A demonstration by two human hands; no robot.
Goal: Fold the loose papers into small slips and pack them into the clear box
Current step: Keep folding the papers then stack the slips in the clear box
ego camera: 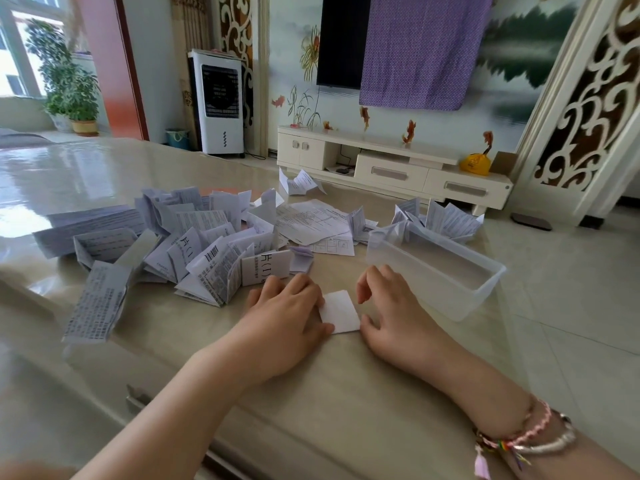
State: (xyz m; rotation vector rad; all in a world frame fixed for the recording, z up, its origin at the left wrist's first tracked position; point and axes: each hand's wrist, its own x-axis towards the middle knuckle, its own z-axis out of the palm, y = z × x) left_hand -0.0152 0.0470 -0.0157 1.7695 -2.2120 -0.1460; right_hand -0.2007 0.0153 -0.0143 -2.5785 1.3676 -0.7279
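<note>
Pressing a Folded Slip Flat Beside the Clear Box

From the head camera, both hands rest on a glossy table (104, 174) with a small white folded slip (341, 311) lying flat between them. The left hand (287, 313) lies palm down with its fingers fairly straight, covering the slip's left edge and pressing it to the surface; it grasps nothing. The right hand (388, 306) sits just right of the slip, fingers loosely curled and relaxed, thumb near the slip's lower right corner; whether it touches the paper cannot be told, and it holds nothing. Braided bracelets (523, 438) circle the right wrist.

The clear box (436, 268) stands just beyond the right hand, upright, open at the top, near the table's right edge. A heap of loose papers (194, 244), printed and partly creased, spreads across the table behind the left hand. More crumpled sheets (446, 216) lie right behind the box, and one sheet (93, 303) hangs off the table's left front edge.

Across the room stand a cream TV cabinet (391, 168) and a white air cooler (218, 102).
</note>
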